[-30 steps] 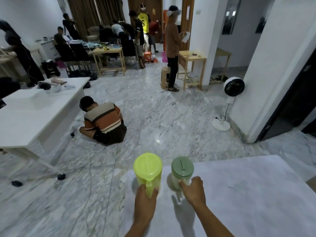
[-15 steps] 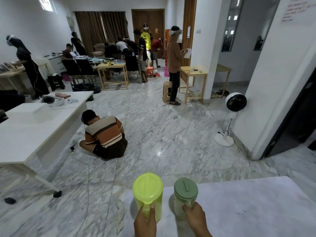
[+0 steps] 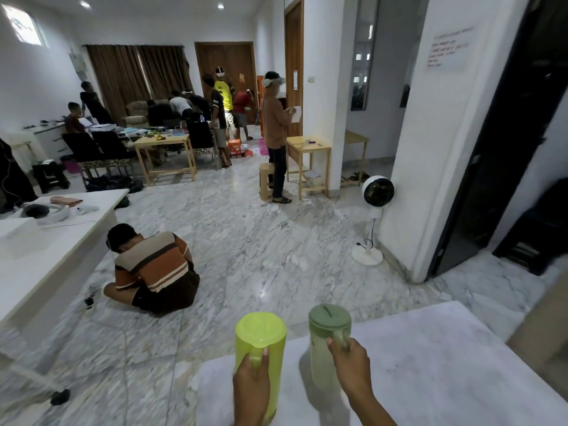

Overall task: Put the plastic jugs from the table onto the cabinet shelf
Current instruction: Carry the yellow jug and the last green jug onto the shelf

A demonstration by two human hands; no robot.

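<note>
Two plastic jugs are at the bottom middle, above the near-left corner of the white marble table (image 3: 445, 364). The lime-yellow jug (image 3: 261, 336) with a matching lid is on the left; my left hand (image 3: 250, 385) is closed around its handle. To its right is the clear jug (image 3: 327, 342) with a dull green lid; my right hand (image 3: 350, 367) grips its handle. Both jugs are upright. Whether their bases touch the tabletop cannot be told. No cabinet shelf shows.
A person in a striped shirt (image 3: 150, 269) sits on the marble floor ahead to the left. A long white desk (image 3: 46, 256) stands at left. A standing fan (image 3: 376, 195) is by the white pillar at right, beside a dark doorway (image 3: 504, 149). Several people stand farther back.
The view has tilted up, showing more of the room. Both hands stay closed on the jug handles, and the jugs appear higher relative to the table edge.
</note>
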